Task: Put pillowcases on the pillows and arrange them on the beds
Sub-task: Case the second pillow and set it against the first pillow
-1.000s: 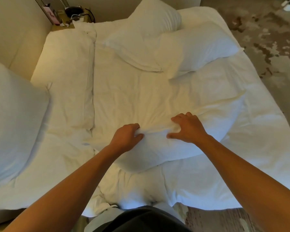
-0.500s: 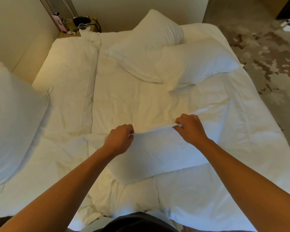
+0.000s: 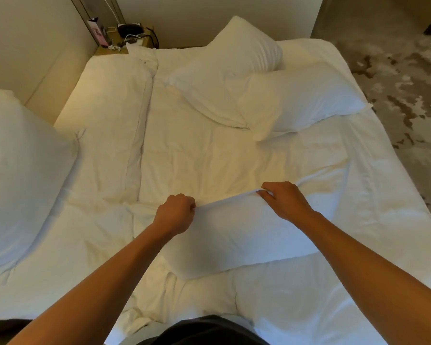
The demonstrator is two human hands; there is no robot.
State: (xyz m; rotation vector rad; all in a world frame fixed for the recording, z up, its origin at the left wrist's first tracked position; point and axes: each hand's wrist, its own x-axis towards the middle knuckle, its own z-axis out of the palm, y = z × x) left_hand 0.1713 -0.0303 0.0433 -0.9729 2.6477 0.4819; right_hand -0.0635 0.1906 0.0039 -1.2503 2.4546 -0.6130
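Both hands are clamped on the far hem of a white pillowcase [image 3: 237, 235]: the left hand [image 3: 177, 212] is a closed fist bunching the cloth, the right hand [image 3: 284, 200] pinches the edge between thumb and curled fingers, and the hem runs taut between them. The pillowcase lies flat and smooth, a slack rectangle, on the near middle of the rumpled white bed [image 3: 184, 155]. Two plump cased pillows [image 3: 259, 88] overlap near the headboard end, and another soft pillow [image 3: 18, 175] bulges at the left.
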